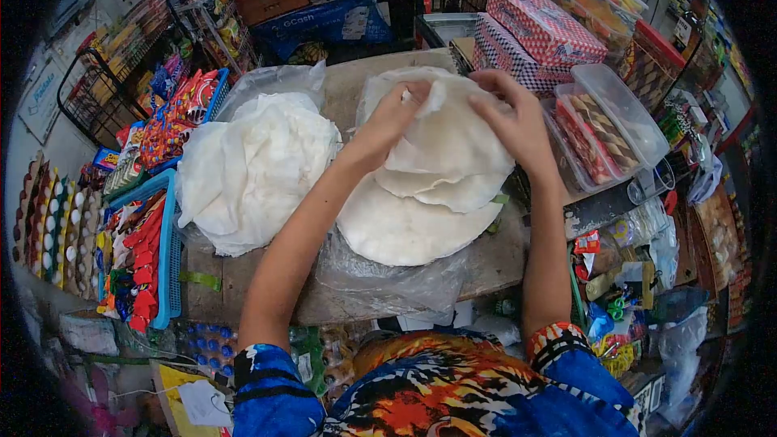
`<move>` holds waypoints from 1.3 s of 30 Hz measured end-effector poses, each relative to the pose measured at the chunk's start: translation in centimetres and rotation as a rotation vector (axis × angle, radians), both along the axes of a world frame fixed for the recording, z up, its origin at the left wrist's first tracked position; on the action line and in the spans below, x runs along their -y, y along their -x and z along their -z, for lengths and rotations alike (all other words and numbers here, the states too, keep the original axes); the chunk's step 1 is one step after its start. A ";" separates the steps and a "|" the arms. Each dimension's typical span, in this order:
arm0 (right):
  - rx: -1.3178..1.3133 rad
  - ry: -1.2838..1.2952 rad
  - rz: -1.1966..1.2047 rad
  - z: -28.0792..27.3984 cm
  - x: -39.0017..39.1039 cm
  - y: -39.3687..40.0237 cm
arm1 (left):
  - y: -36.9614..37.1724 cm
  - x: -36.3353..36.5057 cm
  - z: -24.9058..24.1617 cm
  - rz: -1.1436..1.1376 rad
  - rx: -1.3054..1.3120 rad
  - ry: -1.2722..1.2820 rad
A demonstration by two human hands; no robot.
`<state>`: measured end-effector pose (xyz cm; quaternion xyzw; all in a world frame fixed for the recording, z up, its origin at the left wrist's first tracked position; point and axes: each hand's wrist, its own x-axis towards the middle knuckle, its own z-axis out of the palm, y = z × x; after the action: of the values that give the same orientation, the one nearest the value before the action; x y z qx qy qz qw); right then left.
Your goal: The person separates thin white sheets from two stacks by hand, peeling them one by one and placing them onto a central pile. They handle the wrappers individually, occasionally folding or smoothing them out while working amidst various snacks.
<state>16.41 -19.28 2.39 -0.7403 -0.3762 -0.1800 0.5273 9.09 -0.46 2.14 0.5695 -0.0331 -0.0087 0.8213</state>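
A stack of thin, round, off-white sheets that look like spring roll wrappers (417, 231) lies on clear plastic in the middle of the table. My left hand (395, 121) is closed on the lifted far edge of the top wrapper (445, 142), pinching it between thumb and fingers. At the right side of that same wrapper, my right hand (514, 117) has its fingers curved and apart, fingertips touching or just over the sheet. To the left sits a second, crumpled and folded pile of wrappers (255, 170), also on plastic.
A worn wooden table (494, 263) carries both piles. Blue baskets (171, 251) of snack packets and egg trays (61, 226) stand left. On the right are a clear plastic container (595, 142) of stick-shaped food and checkered boxes (546, 28).
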 end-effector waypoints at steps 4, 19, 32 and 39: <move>0.108 0.117 0.049 0.5 -1.3 1.2 | -0.4 0.4 1.3 -0.404 0.415 -0.821; -0.386 -0.249 0.168 0.7 0.3 -1.0 | -1.2 -9.9 -2.0 -0.877 0.351 -0.590; -0.470 -0.483 0.103 -0.1 1.2 -1.0 | 1.8 -20.0 -3.9 -0.973 0.407 -0.326; -0.519 -0.504 0.061 -1.0 1.4 -0.1 | 7.9 -22.1 -8.6 -1.197 0.346 -0.416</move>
<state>16.54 -20.69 3.42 -0.6190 -0.1514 -0.0888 0.7656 1.20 21.63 10.73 0.6295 0.1603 0.5351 0.5401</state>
